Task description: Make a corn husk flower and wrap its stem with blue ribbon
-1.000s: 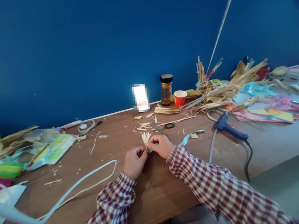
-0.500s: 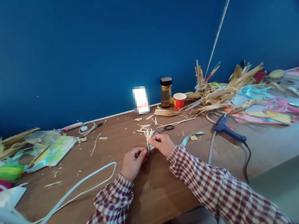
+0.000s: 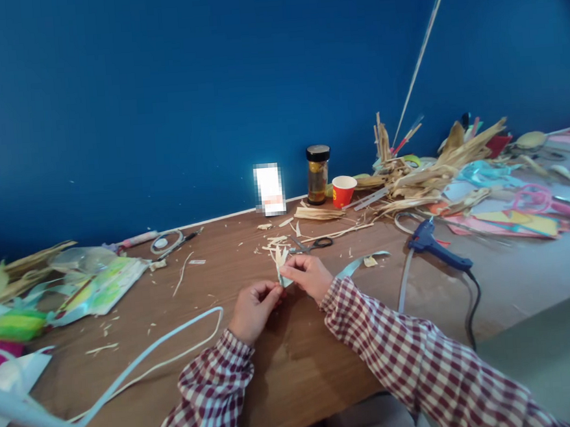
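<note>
Over the middle of the table, a small bundle of pale corn husk (image 3: 280,258) stands upright between my two hands, with a pale blue strip (image 3: 287,281) at its lower part. My left hand (image 3: 253,310) pinches the bottom end with thumb and forefinger. From the right, the fingertips of my right hand (image 3: 309,275) press together on the husk and the strip. Fingers cover most of the lower end. Just behind the hands lie scissors (image 3: 322,242) and several cut husk scraps (image 3: 277,241). A light blue ribbon (image 3: 351,267) lies beside my right wrist.
A blue glue gun (image 3: 434,245) with its cord rests to the right. Behind stand a red paper cup (image 3: 345,193) and a dark-lidded jar (image 3: 318,178). Dried husks (image 3: 419,181) are heaped at the back right. A white tube-like arm (image 3: 143,360) curves in from the left.
The bundle's top has tipped slightly left. Both hands keep their pinch on it with barely any movement; the whole view has shifted a little.
</note>
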The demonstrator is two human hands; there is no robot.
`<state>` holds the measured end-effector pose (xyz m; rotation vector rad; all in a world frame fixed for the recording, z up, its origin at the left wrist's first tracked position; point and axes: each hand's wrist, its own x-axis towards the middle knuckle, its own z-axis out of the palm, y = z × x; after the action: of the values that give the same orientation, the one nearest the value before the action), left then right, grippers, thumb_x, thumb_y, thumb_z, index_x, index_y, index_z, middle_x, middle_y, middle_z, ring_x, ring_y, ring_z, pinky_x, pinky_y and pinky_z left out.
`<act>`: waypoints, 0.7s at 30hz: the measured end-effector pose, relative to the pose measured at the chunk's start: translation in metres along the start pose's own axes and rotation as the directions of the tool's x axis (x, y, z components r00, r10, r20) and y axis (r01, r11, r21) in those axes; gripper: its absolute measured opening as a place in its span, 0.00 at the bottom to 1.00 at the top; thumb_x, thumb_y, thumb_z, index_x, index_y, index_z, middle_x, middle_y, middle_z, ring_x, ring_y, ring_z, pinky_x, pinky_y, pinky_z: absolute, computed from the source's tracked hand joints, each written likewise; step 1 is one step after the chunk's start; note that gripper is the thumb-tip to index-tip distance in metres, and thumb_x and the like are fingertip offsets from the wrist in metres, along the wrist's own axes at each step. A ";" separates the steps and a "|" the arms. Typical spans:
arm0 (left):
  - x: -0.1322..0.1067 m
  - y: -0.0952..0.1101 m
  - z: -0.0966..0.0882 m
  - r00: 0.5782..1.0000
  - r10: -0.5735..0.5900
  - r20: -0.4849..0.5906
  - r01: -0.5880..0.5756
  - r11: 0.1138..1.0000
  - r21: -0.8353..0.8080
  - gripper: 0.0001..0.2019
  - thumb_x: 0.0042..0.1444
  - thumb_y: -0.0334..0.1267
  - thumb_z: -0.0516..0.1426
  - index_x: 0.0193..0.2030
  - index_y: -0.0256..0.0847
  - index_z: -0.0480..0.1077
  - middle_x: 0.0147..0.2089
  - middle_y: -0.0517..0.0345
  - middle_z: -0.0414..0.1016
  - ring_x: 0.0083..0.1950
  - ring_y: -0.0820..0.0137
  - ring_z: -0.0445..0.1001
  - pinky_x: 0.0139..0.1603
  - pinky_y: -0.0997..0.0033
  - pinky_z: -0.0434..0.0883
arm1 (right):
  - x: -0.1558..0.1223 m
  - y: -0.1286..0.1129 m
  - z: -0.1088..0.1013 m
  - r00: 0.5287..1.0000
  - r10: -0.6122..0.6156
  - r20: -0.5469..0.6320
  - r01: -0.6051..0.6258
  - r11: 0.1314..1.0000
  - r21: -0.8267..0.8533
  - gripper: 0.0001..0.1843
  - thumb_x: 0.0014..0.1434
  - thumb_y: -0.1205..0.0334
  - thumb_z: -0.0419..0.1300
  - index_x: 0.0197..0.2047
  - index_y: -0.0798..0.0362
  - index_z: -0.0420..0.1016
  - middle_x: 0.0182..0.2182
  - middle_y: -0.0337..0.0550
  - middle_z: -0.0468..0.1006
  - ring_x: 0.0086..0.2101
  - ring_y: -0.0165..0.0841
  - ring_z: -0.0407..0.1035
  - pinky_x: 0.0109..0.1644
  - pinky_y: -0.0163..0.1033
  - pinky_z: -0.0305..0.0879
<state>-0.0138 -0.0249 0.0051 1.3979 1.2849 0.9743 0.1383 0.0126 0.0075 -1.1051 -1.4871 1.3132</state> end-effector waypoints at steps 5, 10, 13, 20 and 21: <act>0.000 0.001 -0.004 0.996 -0.080 0.044 0.083 0.995 -0.059 0.15 0.46 0.49 0.58 0.28 0.37 0.73 0.26 0.55 0.75 0.26 0.72 0.70 0.28 0.74 0.68 | 0.001 0.003 0.000 1.000 0.017 0.021 -0.019 0.997 0.074 0.14 0.48 0.51 0.59 0.25 0.56 0.69 0.16 0.32 0.63 0.18 0.22 0.54 0.20 0.29 0.51; 0.002 -0.002 -0.002 0.982 -0.180 -0.062 0.162 0.962 -0.220 0.18 0.44 0.48 0.59 0.38 0.38 0.72 0.30 0.56 0.77 0.27 0.74 0.72 0.31 0.73 0.70 | 0.001 0.002 -0.001 0.998 0.056 -0.018 -0.054 0.993 0.109 0.14 0.48 0.52 0.59 0.25 0.55 0.68 0.15 0.30 0.60 0.17 0.22 0.51 0.20 0.29 0.50; 0.002 -0.004 0.000 0.989 -0.132 -0.069 0.113 0.967 -0.229 0.15 0.41 0.45 0.62 0.34 0.37 0.73 0.27 0.59 0.75 0.26 0.74 0.71 0.31 0.74 0.69 | -0.001 -0.003 0.001 1.000 -0.001 -0.028 0.002 0.999 0.036 0.12 0.48 0.54 0.59 0.24 0.56 0.69 0.16 0.32 0.63 0.19 0.23 0.55 0.24 0.30 0.55; 0.000 0.001 0.001 0.989 -0.137 -0.052 0.123 0.969 -0.215 0.14 0.39 0.42 0.63 0.32 0.36 0.73 0.25 0.58 0.75 0.25 0.73 0.71 0.29 0.74 0.68 | -0.004 -0.008 0.004 0.994 -0.107 -0.007 0.105 0.987 -0.124 0.10 0.49 0.58 0.58 0.24 0.57 0.72 0.21 0.37 0.71 0.25 0.27 0.63 0.32 0.32 0.59; 0.000 0.001 0.001 0.989 -0.137 -0.052 0.125 0.973 -0.196 0.13 0.40 0.42 0.63 0.31 0.35 0.73 0.24 0.59 0.75 0.25 0.74 0.70 0.28 0.75 0.67 | -0.004 -0.007 0.004 0.993 -0.116 0.000 0.115 0.984 -0.138 0.10 0.50 0.58 0.58 0.24 0.57 0.72 0.21 0.38 0.71 0.26 0.27 0.63 0.33 0.32 0.59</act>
<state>-0.0129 -0.0248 0.0062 1.1269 1.2777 1.0320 0.1347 0.0068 0.0140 -1.0922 -1.6312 1.1389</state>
